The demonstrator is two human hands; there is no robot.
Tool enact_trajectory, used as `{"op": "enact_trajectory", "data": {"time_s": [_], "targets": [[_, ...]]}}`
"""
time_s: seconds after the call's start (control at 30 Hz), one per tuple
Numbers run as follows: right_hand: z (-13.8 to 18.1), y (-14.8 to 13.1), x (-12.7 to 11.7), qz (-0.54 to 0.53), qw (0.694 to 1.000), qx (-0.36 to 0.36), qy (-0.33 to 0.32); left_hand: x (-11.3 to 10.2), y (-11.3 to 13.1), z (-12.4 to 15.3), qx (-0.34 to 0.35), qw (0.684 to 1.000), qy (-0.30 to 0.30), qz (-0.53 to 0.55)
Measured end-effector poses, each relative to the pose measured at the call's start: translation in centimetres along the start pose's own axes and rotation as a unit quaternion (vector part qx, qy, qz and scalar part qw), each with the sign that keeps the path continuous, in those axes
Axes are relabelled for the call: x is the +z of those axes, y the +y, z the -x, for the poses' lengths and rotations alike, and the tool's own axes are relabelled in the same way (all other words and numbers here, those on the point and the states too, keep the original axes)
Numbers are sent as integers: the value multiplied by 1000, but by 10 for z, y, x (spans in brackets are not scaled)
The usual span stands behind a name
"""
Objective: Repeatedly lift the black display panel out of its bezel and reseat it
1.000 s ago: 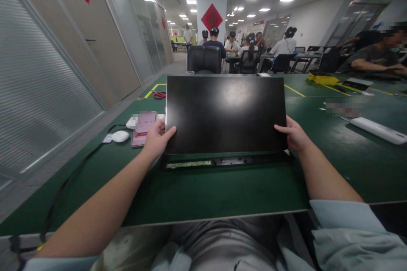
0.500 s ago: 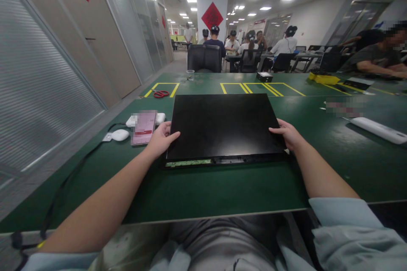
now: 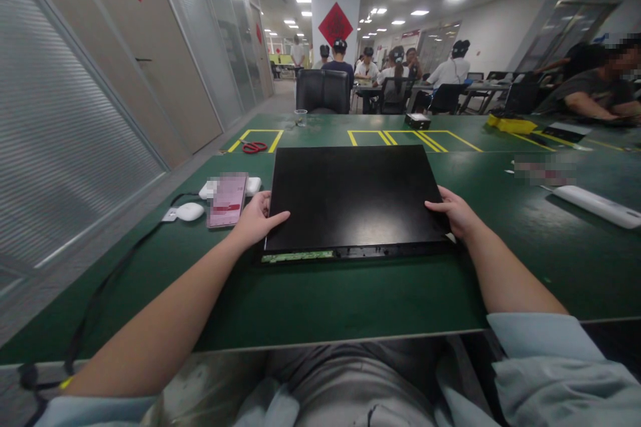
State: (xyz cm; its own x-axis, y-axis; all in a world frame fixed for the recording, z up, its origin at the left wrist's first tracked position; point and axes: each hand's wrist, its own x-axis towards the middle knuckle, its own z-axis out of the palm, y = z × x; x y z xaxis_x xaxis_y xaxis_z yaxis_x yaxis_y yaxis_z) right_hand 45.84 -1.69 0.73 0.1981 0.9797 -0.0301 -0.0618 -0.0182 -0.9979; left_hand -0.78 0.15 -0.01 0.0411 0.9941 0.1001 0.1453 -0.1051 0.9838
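A black flat display panel (image 3: 350, 197) is in front of me over the green table (image 3: 350, 307), its screen face up. Along its near edge runs a strip of green circuit board (image 3: 298, 257) beside dark trim. My left hand (image 3: 256, 219) grips the panel's left side, thumb on the front face and fingers behind the edge. On the opposite side my right hand (image 3: 455, 212) holds it the same way, thumb over the rim. Part of the fingers of both hands is hidden by the panel. A small pale tab (image 3: 450, 237) shows under the right near corner.
Left of the panel lie a phone (image 3: 228, 203), a white oval piece (image 3: 190, 212) and a black strap (image 3: 120, 263). Red scissors (image 3: 254, 147), a clear cup (image 3: 300, 117) and a small black box (image 3: 417, 121) are farther back. A long white bar (image 3: 598, 205) lies at right; several people sit beyond.
My left thumb reaches slightly farther onto the panel's face. The panel and both hands otherwise stay nearly in place.
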Motion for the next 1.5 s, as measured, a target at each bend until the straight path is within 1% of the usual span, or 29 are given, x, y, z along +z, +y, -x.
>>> {"op": "enact_trajectory", "data": {"time_s": [0.2,0.33,0.43,0.6,1.0,1.27,1.5], "targets": [[-1,1,-1,19,1000,-1,-12,-1,1,-1,-10,1000,2,19],[-2,3,0,34,999,-19,-26,0,3,0,-16,999,8,30],[-3,4,0,38,999,-21,-20,0,2,0,-20,999,9,35],[-3,4,0,37,999,9,-8,-1,1,-1,-26,999,12,39],[-3,5,0,41,999,-2,3,-2,2,-2,-33,999,6,30],[-3,5,-1,41,999,3,-1,-2,3,1,-3,999,-28,36],[-5,7,-2,46,999,-8,-8,-3,-1,0,1,999,-14,29]]}}
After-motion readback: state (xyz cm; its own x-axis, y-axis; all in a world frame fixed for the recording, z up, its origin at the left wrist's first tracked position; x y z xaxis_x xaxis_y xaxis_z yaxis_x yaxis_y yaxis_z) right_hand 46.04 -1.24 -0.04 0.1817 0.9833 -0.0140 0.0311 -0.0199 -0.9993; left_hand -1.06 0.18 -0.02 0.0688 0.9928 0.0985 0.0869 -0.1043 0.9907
